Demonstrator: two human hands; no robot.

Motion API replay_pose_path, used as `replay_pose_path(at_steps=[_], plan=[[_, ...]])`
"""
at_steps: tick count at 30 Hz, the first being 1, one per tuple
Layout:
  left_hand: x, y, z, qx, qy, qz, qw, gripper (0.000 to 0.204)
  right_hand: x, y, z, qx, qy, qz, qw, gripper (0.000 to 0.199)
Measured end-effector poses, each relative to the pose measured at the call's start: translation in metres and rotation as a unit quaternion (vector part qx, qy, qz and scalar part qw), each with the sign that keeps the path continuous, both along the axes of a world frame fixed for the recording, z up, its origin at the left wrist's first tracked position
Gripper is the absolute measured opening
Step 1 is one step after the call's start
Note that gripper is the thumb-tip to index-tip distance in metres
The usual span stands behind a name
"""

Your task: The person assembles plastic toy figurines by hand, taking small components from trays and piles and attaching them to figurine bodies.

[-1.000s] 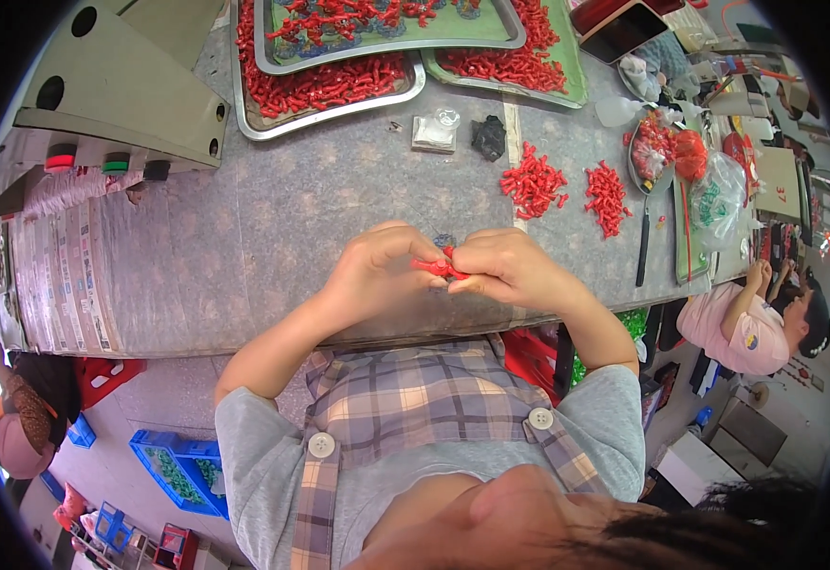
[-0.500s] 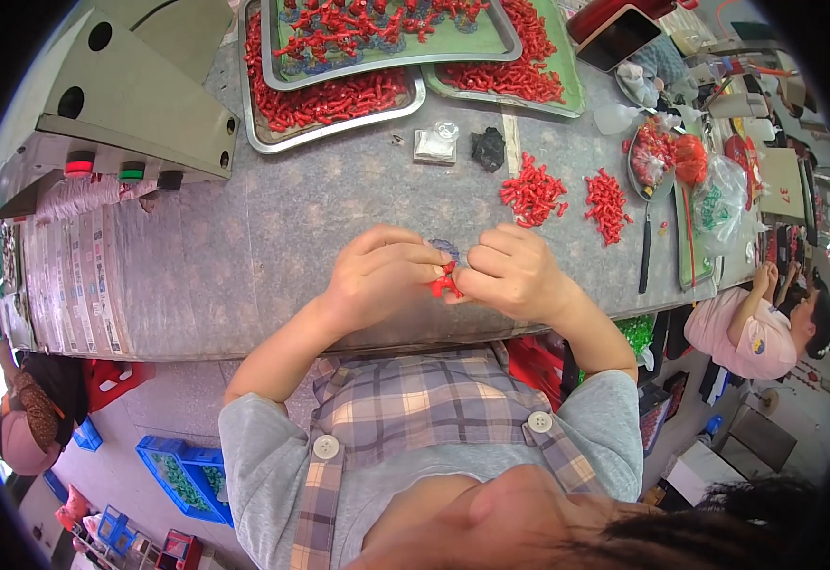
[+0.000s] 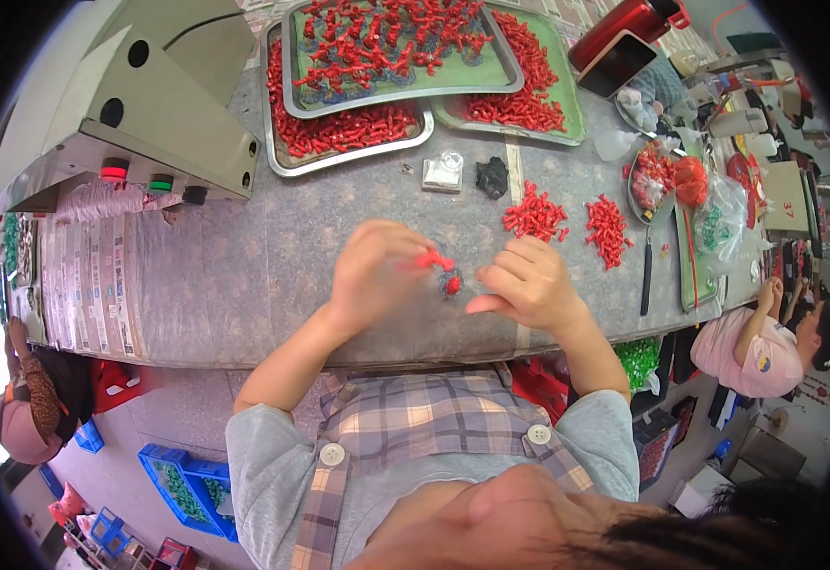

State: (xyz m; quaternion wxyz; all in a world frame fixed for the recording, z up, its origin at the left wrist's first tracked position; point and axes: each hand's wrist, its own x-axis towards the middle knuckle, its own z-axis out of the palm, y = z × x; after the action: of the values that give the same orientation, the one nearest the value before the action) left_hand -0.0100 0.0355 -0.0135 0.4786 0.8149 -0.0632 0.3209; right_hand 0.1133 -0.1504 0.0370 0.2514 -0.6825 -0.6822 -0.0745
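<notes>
Though the table (image 3: 235,294) bears a top tray (image 3: 405,103) packed w/ red figs. (image 3: 401,62) on bases, prob. done, much seems left: loose red parts (image 3: 325,138) lie in lower tray (image 3: 358,160) & green tray (image 3: 573,112); L hand (image 3: 367,271) pinches one red piece (image 3: 431,259), blurred; R hand (image 3: 529,285) is part-curled, thumb out, hold can't be told; big pile (image 3: 536,211) & small pile (image 3: 609,228) lie beyond it; one base (image 3: 444,276) w/ red bit (image 3: 453,285) sits on table between hands, prob. part-built.

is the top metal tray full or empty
Mostly full: many red figures crowd the top metal tray, though some green surface shows toward its near-right corner.
</notes>
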Motion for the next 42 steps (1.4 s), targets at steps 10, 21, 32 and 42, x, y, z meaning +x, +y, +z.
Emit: replay_pose_path(at_steps=[10,21,32,42], plan=[[0.135,0.067,0.034,0.075,0.032,0.144,0.986,0.018,0.013,-0.015,-0.013,0.007,0.007,-0.087,0.996,0.029],[0.194,0.069,-0.005,0.382,0.020,0.316,0.868,0.056,0.022,-0.027,-0.020,-0.024,0.024,-0.123,0.992,0.027],[0.025,0.014,0.012,0.082,0.298,-0.093,0.947,0.029,0.033,-0.029,-0.040,-0.052,0.109,-0.202,0.972,0.010],[0.007,-0.025,-0.018,0.032,0.278,-0.135,0.951,0.033,0.054,-0.015,-0.049,-0.071,0.028,-0.277,0.958,0.012]])
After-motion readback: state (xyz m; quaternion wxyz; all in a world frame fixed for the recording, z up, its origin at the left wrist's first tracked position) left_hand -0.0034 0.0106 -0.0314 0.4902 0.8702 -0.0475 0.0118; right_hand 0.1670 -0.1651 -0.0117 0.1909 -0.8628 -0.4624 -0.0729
